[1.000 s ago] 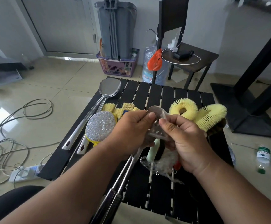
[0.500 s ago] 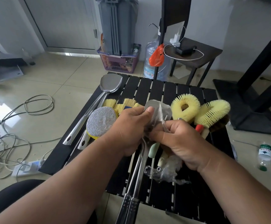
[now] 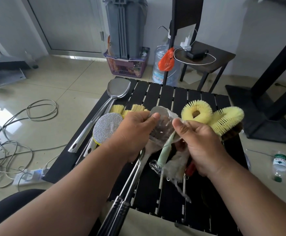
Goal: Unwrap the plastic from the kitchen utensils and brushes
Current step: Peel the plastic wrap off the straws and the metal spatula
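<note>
Over the black slatted table point(image 3: 155, 92), my left hand point(image 3: 135, 132) grips the head of a pair of steel slotted utensils point(image 3: 135, 169) wrapped in clear plastic point(image 3: 164, 120). Their dark handles run down toward me. My right hand point(image 3: 201, 143) pinches that plastic at the head, and more crumpled wrap point(image 3: 172, 166) hangs below it. A pale green brush handle point(image 3: 164, 150) and a red handle point(image 3: 190, 167) lie under my right hand. Two yellow ring brushes point(image 3: 196, 113) sit at the right. A glittery silver scrubber point(image 3: 107, 127) and small yellow brushes point(image 3: 136, 108) lie at the left.
A steel spatula point(image 3: 118, 91) and a second steel handle lie along the table's left edge. Cables and a power strip point(image 3: 28, 176) cover the floor at left. A small bottle point(image 3: 279, 166) lies on the floor at right. A purple basket point(image 3: 126, 65), water jug and side table stand behind.
My hands have pulled apart a little at the utensil head, stretching the plastic between them. The camera view has dropped slightly lower.
</note>
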